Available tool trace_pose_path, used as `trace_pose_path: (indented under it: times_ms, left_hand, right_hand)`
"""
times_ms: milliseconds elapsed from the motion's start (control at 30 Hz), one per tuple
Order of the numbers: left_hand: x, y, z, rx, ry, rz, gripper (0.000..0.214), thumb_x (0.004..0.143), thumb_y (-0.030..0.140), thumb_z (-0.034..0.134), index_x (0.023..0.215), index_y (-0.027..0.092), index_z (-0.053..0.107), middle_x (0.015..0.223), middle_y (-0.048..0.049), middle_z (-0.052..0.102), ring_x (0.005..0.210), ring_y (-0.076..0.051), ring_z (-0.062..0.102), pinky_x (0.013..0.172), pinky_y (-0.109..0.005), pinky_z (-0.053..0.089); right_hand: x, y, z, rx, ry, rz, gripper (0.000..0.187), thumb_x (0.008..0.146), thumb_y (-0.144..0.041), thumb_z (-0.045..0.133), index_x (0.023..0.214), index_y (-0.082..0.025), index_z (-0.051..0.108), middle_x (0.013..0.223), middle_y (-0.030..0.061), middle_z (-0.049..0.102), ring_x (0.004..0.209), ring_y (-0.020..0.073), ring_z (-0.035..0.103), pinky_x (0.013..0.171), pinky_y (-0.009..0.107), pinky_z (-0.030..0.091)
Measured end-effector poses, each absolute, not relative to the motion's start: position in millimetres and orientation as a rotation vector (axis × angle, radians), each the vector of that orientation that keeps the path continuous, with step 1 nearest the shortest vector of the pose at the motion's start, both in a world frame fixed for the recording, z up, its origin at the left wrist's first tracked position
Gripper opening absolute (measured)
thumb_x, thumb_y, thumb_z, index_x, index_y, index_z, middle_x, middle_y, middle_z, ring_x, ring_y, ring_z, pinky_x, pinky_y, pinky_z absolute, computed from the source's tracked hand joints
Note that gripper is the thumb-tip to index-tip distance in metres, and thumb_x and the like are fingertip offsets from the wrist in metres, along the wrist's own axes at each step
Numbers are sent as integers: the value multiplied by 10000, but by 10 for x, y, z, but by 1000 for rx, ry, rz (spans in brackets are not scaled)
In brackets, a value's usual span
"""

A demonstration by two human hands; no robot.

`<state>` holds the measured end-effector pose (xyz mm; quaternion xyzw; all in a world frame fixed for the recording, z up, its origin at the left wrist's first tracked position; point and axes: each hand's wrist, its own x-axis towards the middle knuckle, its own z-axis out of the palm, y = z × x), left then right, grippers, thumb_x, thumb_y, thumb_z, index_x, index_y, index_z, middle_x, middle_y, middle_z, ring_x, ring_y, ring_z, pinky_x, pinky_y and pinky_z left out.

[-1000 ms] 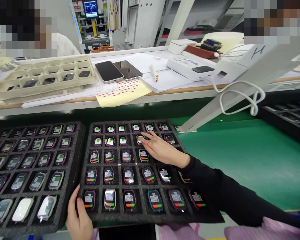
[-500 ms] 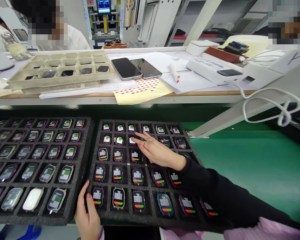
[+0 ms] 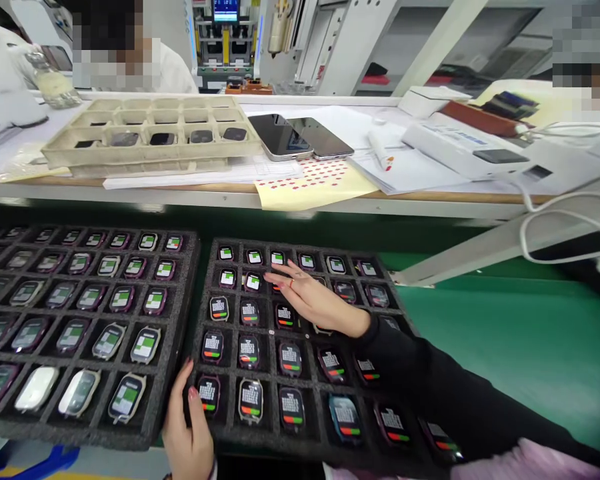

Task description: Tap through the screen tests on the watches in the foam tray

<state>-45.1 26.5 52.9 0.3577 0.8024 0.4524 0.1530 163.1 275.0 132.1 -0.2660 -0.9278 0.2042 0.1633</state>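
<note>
My right hand (image 3: 315,300) lies over the second row of a black foam tray (image 3: 260,437), with its fingers stretched out and a ring on one. The fingertips are over a smartwatch in the third column, mostly hidden beneath them; whether they touch it I cannot tell. Just left of them sits a smartwatch with a white and green screen (image 3: 253,281). Watches in the lower rows show text above a red and green bar, such as this smartwatch (image 3: 291,408). At the tray's front left corner, my left hand (image 3: 190,427) rests with thumb and forefinger apart.
To the left lies a second foam tray (image 3: 105,437) of watches. On the raised shelf are a plastic compartment tray (image 3: 150,157), two phones (image 3: 283,137), a dotted yellow sheet (image 3: 315,190) and a white box (image 3: 463,150). A slanted metal post (image 3: 460,250) stands at right. Other people sit beyond.
The view has shifted, so the trays and shelf appear farther right. My right hand's fingers have drawn slightly lower over the third-column watch, covering more of it. My left hand stays at the tray corner.
</note>
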Motion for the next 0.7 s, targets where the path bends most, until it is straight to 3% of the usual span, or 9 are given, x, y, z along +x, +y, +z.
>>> trace_pose_path:
  times_ms: [200, 400, 533, 700]
  left_hand:
    - [-435, 261, 530, 1036, 2277, 1329, 392, 982, 385, 419, 1284, 212, 598, 1336, -69, 619, 1255, -212, 560, 990, -281, 480]
    - [-478, 227, 468, 1173, 2233, 1358, 362, 984, 314, 432, 1300, 216, 578, 1340, -58, 620, 1264, -182, 556, 997, -253, 465]
    - [-482, 222, 453, 1197, 2225, 1353, 357, 983, 295, 434, 1300, 215, 577, 1334, -65, 624, 1256, -185, 565, 997, -263, 471]
    - [-460, 242, 482, 1199, 2228, 1371, 352, 986, 290, 429, 1299, 227, 577, 1329, -58, 629, 1257, -181, 566, 1000, -258, 472]
  right_hand:
    - [1379, 2719, 1247, -668, -2685, 566, 461, 1066, -245, 228, 1357, -117, 562, 1324, 124, 598, 1382, 275, 382, 1188, 597, 255]
    - [1310, 2763, 1200, -609, -2786, 535, 492, 1077, -267, 202, 1372, -80, 548, 1323, 152, 594, 1422, 315, 297, 1174, 649, 217]
    - [1277, 2810, 1302, -654, -2714, 594, 500, 1083, -293, 186, 1393, -106, 532, 1360, 140, 566, 1410, 289, 330, 1191, 610, 216]
    - [1109, 2824, 1353, -592, -2723, 607, 499, 1066, -261, 203, 1368, -56, 543, 1357, 159, 565, 1397, 295, 354, 1189, 600, 238]
